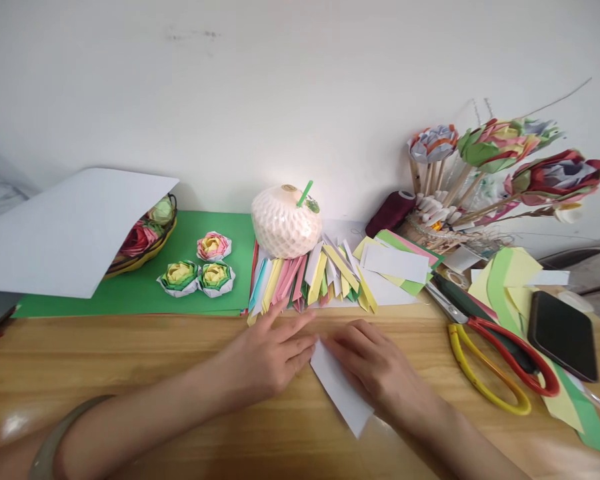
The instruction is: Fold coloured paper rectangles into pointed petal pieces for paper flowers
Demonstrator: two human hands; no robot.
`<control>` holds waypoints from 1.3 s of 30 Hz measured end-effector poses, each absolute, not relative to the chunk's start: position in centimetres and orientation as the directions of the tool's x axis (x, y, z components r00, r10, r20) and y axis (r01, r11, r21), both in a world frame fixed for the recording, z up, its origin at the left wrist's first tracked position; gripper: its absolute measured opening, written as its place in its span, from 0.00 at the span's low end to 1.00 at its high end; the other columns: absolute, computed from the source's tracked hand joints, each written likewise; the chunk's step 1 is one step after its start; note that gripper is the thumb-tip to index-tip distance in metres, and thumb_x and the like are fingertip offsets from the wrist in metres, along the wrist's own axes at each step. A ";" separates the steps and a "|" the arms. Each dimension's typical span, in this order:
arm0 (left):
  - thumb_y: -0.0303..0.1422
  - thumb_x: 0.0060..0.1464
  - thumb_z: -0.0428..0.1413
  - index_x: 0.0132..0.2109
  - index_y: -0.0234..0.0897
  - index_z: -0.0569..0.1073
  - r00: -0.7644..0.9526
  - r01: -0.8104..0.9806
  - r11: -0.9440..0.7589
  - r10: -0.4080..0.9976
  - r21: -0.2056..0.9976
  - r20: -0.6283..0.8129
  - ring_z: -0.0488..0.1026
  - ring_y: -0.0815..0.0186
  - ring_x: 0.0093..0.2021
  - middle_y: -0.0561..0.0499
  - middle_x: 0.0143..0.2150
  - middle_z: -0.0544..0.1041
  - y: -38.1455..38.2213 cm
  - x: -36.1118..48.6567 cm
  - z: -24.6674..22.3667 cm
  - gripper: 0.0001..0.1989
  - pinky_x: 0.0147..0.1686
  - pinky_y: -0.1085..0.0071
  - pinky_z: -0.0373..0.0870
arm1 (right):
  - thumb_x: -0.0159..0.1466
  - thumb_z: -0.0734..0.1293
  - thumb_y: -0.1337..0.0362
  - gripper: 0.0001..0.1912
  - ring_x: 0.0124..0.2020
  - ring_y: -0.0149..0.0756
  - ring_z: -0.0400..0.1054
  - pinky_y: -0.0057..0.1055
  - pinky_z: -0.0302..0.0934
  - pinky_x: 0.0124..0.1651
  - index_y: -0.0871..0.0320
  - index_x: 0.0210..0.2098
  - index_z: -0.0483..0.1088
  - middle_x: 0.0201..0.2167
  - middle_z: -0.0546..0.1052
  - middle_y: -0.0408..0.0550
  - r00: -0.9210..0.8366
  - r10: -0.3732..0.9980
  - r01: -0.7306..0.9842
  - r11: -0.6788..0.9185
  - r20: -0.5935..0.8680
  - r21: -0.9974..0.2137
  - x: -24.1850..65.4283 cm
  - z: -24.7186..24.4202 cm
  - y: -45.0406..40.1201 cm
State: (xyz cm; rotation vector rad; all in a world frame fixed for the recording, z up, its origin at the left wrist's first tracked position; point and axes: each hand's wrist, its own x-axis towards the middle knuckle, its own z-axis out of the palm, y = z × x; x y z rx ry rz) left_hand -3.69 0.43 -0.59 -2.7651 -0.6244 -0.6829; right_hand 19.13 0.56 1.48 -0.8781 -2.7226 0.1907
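A small white sheet of paper (341, 393) lies slantwise on the wooden table in front of me, narrow at its upper tip. My left hand (277, 353) is left of it with fingers stretched and spread, some fingertips at the paper's upper left edge. Bent over the paper's right side, my right hand (373, 360) has its fingers curled together at the upper edge; its thumb is mostly hidden. Just beyond both hands lies a pile of folded paper strips (285, 280) in white, yellow, pink and green.
Red-and-yellow-handled scissors (495, 353) and a black phone (564, 335) lie at the right among paper scraps. Behind stands a white textured coconut-shaped container (287, 223) with a green straw. Paper flowers (216, 277) rest on green sheets (130, 303). A large white sheet (70, 227) partly covers a basket (167, 237).
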 end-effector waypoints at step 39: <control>0.22 0.62 0.46 0.39 0.28 0.75 0.744 0.379 -0.925 0.302 -0.005 0.596 0.72 0.63 0.40 0.48 0.38 0.78 -0.2 -3.2 -0.3 0.12 0.45 0.63 0.72 | 0.66 0.60 0.69 0.07 0.35 0.35 0.63 0.32 0.57 0.37 0.59 0.38 0.70 0.34 0.74 0.48 -0.788 0.543 0.463 0.834 0.292 -0.301 19.7 1.8 0.3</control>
